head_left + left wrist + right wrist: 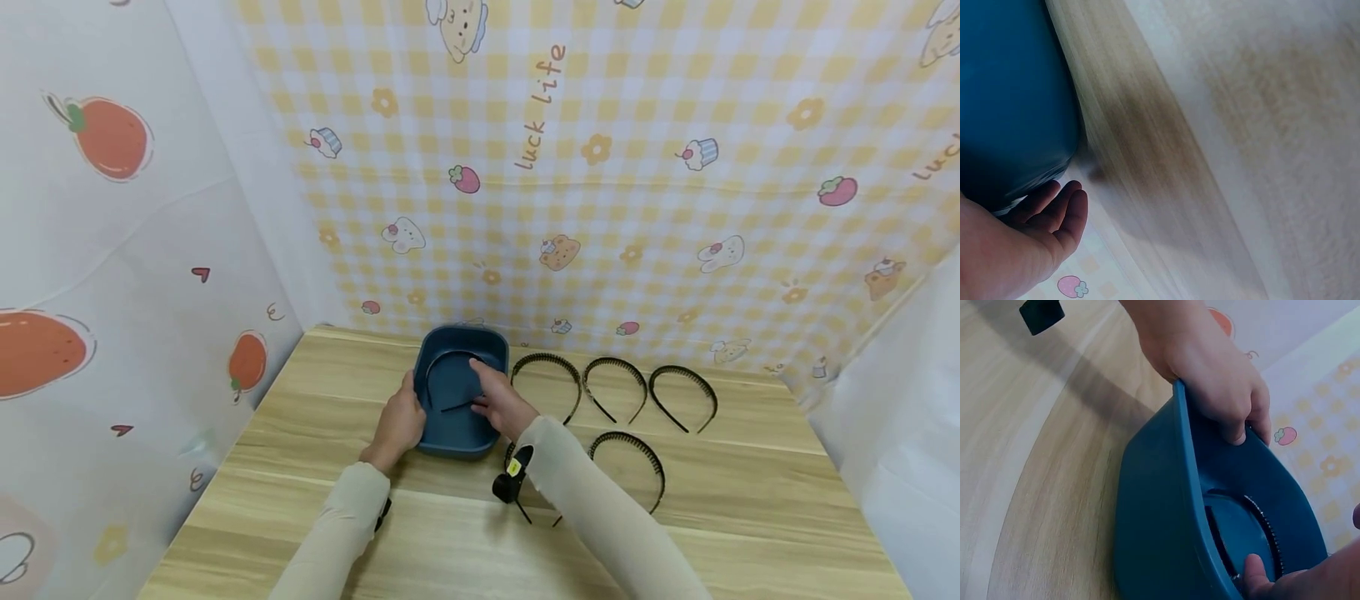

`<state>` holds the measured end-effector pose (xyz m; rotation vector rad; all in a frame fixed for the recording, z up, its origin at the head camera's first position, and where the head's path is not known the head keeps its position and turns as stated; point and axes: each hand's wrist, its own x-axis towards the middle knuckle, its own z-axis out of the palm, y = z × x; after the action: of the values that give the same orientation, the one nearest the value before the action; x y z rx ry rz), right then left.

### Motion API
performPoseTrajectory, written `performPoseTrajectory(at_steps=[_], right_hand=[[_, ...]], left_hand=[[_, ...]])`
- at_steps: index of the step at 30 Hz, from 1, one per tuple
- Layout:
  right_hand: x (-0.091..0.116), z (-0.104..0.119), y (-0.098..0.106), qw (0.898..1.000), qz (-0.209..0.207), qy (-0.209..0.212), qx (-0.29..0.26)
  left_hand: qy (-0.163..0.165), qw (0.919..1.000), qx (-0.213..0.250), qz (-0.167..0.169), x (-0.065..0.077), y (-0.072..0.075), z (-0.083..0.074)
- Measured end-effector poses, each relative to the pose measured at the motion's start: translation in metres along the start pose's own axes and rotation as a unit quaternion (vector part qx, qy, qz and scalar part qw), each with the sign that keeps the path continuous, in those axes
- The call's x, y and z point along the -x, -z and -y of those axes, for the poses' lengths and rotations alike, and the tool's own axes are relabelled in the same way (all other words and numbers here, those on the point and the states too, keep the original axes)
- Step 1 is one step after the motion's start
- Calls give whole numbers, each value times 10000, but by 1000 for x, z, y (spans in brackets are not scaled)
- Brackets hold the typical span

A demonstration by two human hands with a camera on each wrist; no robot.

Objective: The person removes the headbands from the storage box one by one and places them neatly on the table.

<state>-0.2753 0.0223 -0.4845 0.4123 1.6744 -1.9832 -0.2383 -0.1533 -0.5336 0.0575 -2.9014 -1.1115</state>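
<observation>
A deep blue plastic bin (457, 446) stands near the back edge of the wooden table. My left hand (400, 421) grips its left wall, the thumb hooked over the rim in the right wrist view, the other fingers along the outside. Inside the bin is a thin black toothed headband (1264, 526), its tips pointing to the left in the head view. Reaching over the bin's right side, my right hand (501, 402) holds the headband by its right part. The palm and sleeve hide some of that grip.
Right of the bin, three dark toothed headbands lie in a back row, among them a middle one (615, 362) and a right one (705, 385). Nearer, another headband (645, 450) and one partly under my right wrist lie on the table (750, 517). A patterned cloth (600, 208) hangs behind.
</observation>
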Motion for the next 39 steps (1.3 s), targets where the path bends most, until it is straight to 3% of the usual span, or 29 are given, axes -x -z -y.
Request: performPoseTrajectory(at_steps=[17,27,33,39], right_hand=[[0,4,-7,9986,-152,-156,-487],[1,7,-10,9943,-580,30,-900],[0,5,-6,9925,-843,227,-859],[3,3,1,9934,-914,603,-352]], left_hand=[[31,10000,-71,39,-1,0,-3],[0,9999,-120,-68,-2,1,-2],[-1,9999,-103,-52,-1,0,-1],[-76,9999,-97,-16,-1,1,-1]])
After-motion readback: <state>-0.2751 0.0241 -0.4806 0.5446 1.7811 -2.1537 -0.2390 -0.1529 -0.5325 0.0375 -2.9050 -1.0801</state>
